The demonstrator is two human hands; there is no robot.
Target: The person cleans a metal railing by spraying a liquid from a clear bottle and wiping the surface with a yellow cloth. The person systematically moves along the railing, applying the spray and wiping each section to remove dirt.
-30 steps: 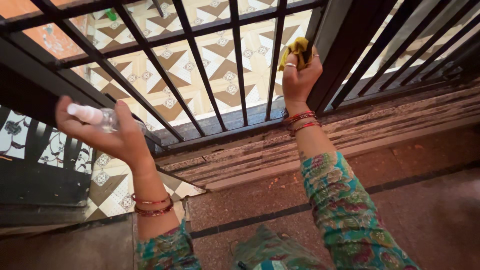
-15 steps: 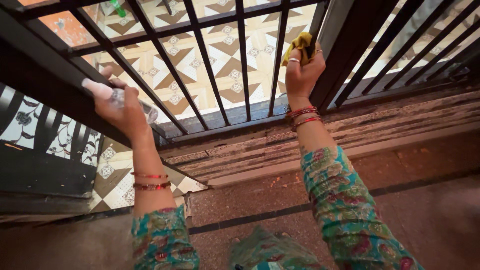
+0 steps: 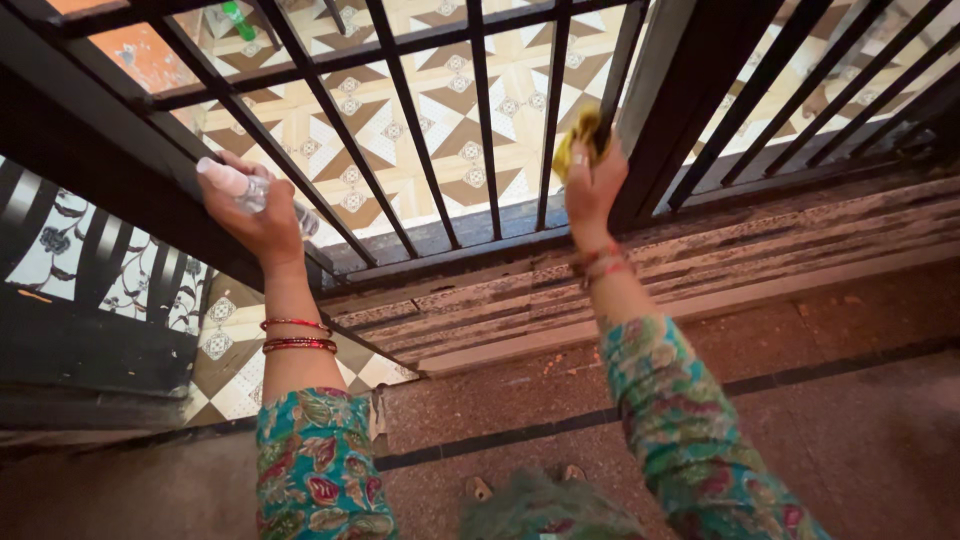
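So the yellow cloth (image 3: 580, 135) is bunched soft in the right hand (image 3: 592, 180), fingers closed around it, pressed right against a black metal bar (image 3: 625, 60) that runs up and away from the hand. The left hand (image 3: 262, 215) is off to the side, gripping a small clear spray bottle (image 3: 245, 187), long axis lying sideways beside the gate's dark rail (image 3: 120, 130). Patterned tile floor (image 3: 430, 110) sits beyond the bars.

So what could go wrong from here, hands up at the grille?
1. The left hand holds a small clear bottle right at the black metal grille; a slip could drop it between the bars.
2. The right hand presses a yellow cloth onto a bar; fingers could get scraped.
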